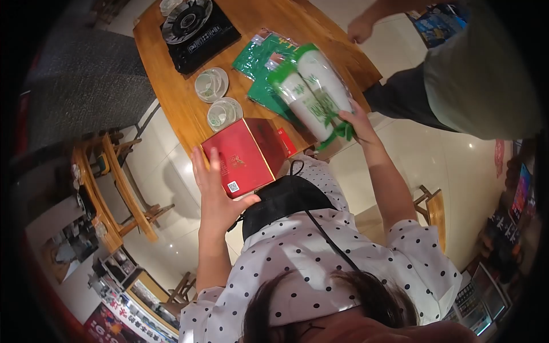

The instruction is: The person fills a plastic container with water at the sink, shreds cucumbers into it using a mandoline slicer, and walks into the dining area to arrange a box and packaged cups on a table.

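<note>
A red gift box (245, 160) with gold edges and a small QR code stands near the table's front edge. My left hand (214, 186) lies against its near side, fingers spread and thumb stretched out along the lower edge. In my right hand (360, 123) is a clear-wrapped pack of two white rolls (311, 94) with green ends and green print, tilted above the tabletop and slightly blurred. Under and behind it lie flat green packets (263, 54) in shiny clear plastic. A small red packet (286, 141) shows beside the box.
Two sets of cups and saucers (211, 84) stand on the wooden table (150, 48), left of the green packets. Farther back is a black portable stove (200, 40). Another person's hand (360, 28) hangs by the table's right side. A wooden chair (114, 188) stands at the left.
</note>
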`<action>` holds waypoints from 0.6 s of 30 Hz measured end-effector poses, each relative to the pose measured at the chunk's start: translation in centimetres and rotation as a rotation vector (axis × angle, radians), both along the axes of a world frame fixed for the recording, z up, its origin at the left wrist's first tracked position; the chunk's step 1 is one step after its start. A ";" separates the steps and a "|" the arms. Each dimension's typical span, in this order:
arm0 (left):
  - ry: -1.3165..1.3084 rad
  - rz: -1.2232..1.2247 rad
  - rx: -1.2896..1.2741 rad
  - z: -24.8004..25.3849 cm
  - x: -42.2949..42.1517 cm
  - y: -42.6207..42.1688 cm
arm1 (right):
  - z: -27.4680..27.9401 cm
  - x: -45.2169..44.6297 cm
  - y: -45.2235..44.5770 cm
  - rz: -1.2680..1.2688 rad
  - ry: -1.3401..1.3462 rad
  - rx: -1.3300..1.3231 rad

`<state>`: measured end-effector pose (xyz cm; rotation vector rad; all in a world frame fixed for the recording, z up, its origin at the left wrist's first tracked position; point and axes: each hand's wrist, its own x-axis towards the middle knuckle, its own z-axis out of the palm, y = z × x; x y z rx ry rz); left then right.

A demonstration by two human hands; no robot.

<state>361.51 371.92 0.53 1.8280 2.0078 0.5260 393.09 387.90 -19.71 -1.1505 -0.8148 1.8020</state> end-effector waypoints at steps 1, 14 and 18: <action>0.041 -0.008 -0.051 0.3 0.7 0.4 | -0.3 -1.1 1.5 0.084 -0.027 -0.050; 0.176 -0.015 -0.071 -0.8 2.4 2.3 | -8.4 -5.3 8.7 0.252 -1.006 0.267; 0.183 0.017 -0.028 -1.3 2.2 1.9 | -3.6 -5.8 11.3 0.764 -0.857 0.076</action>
